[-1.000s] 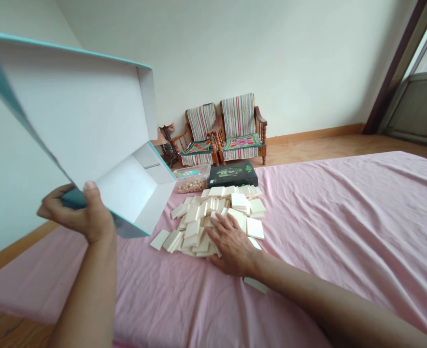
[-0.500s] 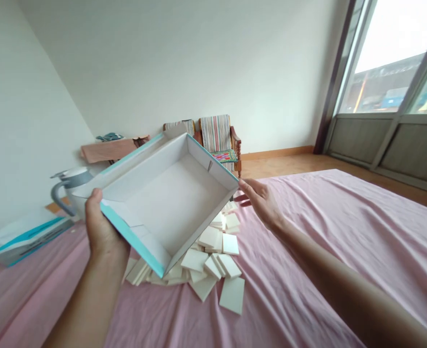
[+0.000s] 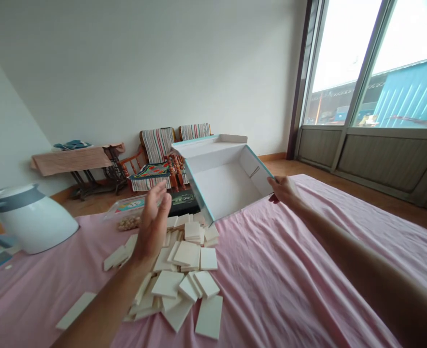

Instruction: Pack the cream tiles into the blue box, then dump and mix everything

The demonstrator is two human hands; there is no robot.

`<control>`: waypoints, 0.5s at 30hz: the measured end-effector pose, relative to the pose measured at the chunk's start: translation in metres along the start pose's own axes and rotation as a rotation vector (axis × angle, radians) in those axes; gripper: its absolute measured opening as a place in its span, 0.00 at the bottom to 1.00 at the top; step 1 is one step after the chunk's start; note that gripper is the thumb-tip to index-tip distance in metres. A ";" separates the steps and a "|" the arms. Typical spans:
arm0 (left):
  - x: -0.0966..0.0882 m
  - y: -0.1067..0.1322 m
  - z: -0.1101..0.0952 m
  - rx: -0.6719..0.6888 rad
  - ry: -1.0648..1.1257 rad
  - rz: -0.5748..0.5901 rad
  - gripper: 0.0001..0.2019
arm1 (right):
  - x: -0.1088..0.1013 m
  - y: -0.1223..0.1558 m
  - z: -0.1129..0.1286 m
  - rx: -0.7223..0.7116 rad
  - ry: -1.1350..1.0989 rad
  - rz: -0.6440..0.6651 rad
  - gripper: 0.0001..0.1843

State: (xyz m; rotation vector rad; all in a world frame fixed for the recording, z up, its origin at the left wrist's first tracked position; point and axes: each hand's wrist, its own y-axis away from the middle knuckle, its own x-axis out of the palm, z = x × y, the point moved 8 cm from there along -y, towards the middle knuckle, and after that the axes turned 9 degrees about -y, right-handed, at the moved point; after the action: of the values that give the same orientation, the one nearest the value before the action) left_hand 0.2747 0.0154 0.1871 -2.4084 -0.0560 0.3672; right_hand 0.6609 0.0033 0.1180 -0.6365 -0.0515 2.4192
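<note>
My right hand (image 3: 284, 189) grips the right edge of a cardboard box (image 3: 231, 181), white inside with light-blue edges. The box is tilted with its open side facing me, its flap raised at the back, and nothing shows inside but a small dark mark on the side wall. To its left my left hand (image 3: 154, 222) is raised with fingers apart, holding nothing. Below and beside that hand lies a heap of pale rectangular tiles (image 3: 186, 253) on the pink cloth (image 3: 257, 270). A single tile (image 3: 76, 309) lies apart, partly behind my left forearm.
A white and grey jug (image 3: 47, 220) stands at the left. Beyond the heap are a clear plastic container (image 3: 124, 205), small beige pieces (image 3: 129, 223) and a dark flat thing (image 3: 182, 200). Wooden chairs (image 3: 155, 154) and a cloth-covered sewing table (image 3: 72, 159) stand by the wall.
My left hand has let go of the box and sits apart from it. My right hand now grips the box, which has moved right, uncovering more of the tiles. The view has turned right.
</note>
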 end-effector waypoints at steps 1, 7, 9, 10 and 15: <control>0.005 0.013 -0.003 0.031 -0.036 0.082 0.24 | -0.007 -0.011 -0.010 0.034 0.030 -0.015 0.19; 0.004 0.079 0.011 0.067 -0.246 0.328 0.21 | -0.019 -0.042 -0.072 0.204 0.163 -0.017 0.20; -0.002 0.094 0.020 0.083 -0.318 0.356 0.20 | -0.020 -0.041 -0.087 0.243 0.188 -0.023 0.24; -0.004 0.101 0.022 0.108 -0.346 0.370 0.20 | -0.023 -0.038 -0.092 0.253 0.202 -0.042 0.26; 0.011 0.159 0.007 0.464 -0.275 0.518 0.15 | -0.054 -0.018 -0.124 0.298 0.361 -0.288 0.34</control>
State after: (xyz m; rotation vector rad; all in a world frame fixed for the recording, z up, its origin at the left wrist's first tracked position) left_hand 0.2747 -0.1001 0.0766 -1.8727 0.4865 0.8451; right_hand 0.7648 -0.0287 0.0349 -0.8498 0.3382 1.9551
